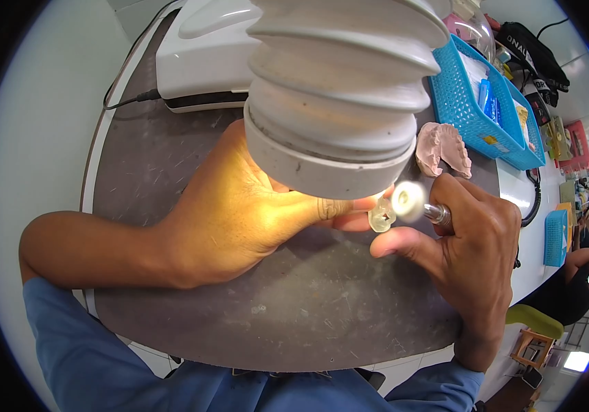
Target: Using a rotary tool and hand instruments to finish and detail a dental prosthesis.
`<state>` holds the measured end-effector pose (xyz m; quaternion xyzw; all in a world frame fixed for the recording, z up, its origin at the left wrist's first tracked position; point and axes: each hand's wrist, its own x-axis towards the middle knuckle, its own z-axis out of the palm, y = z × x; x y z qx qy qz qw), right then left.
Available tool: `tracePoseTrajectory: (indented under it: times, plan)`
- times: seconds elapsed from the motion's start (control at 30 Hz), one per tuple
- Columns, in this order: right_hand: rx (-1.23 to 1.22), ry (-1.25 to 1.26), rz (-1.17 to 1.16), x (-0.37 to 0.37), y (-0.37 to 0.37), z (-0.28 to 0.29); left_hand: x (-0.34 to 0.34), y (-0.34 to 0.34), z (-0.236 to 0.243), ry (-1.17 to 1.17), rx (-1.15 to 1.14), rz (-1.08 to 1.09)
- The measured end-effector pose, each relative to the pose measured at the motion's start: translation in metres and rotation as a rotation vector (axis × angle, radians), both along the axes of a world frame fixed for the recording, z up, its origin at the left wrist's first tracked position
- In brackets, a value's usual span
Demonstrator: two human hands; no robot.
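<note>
My left hand [232, 220], partly hidden under the white corrugated hose [335, 82], grips a small translucent pale dental piece [381, 220] at its fingertips, thumb extended. My right hand [473, 247] is closed around a slim metal rotary handpiece [437, 214], index finger curled over it and thumb held out below. The handpiece's bright round white tip [408, 200] is right beside the translucent piece; whether they touch I cannot tell. A pink dental cast [443, 147] lies just behind my right hand.
A white machine with a cable [201, 48] sits at the back left of the grey worktop [287, 316]. Blue plastic baskets [466, 113] with packets, a black bag [528, 62] and assorted items stand at the back right. A seated person [562, 292] is at the far right.
</note>
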<state>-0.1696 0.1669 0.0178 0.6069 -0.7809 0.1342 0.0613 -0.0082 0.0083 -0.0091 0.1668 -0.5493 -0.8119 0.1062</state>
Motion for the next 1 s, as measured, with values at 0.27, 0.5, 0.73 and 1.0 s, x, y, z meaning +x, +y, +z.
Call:
tracePoseTrajectory:
  times: [0.27, 0.5, 0.73, 1.0]
  plan:
    - [0.085, 0.072, -0.010, 0.007, -0.003, 0.005, -0.004, 0.005, -0.012, 0.252, -0.273, 0.097]
    - [0.085, 0.094, -0.018, 0.007, -0.002, 0.002, 0.000, 0.003, 0.003, 0.074, 0.003, -0.016]
    - [0.015, 0.176, -0.062, 0.005, -0.001, 0.000, 0.001, 0.003, -0.007, 0.117, -0.122, 0.003]
    - [0.070, 0.177, 0.002, 0.005, -0.002, 0.000, 0.001, 0.004, 0.002, 0.027, -0.050, -0.024]
